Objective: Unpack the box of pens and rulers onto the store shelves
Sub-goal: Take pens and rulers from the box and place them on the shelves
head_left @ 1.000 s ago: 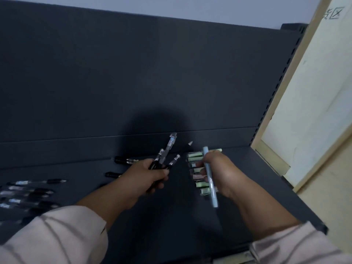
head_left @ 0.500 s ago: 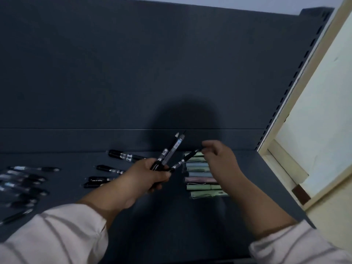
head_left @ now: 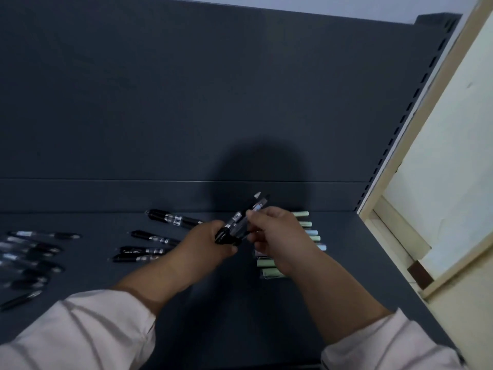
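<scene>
At the far left of the dark shelf (head_left: 346, 276) lies a blurred cluster of pens (head_left: 29, 252), too smeared for you to count. Further right, four loose black pens (head_left: 149, 249) lie on the shelf surface, roughly side by side, the farthest one close to the back panel (head_left: 186, 102). Just right of them, your left grip (head_left: 205, 247) is clenched round the lower ends of a bundle of black pens (head_left: 240, 220), which fans upward and to the right above the shelf. Your right grip (head_left: 277, 236) meets that bundle from the other side, its fingertips (head_left: 249, 213) pinching the upper barrels. Beneath and behind your right wrist a row of pastel pens (head_left: 309, 232) lies stacked on the shelf, green and pale blue ends showing. A pale wooden upright (head_left: 400, 145) borders the shelf at far right.
</scene>
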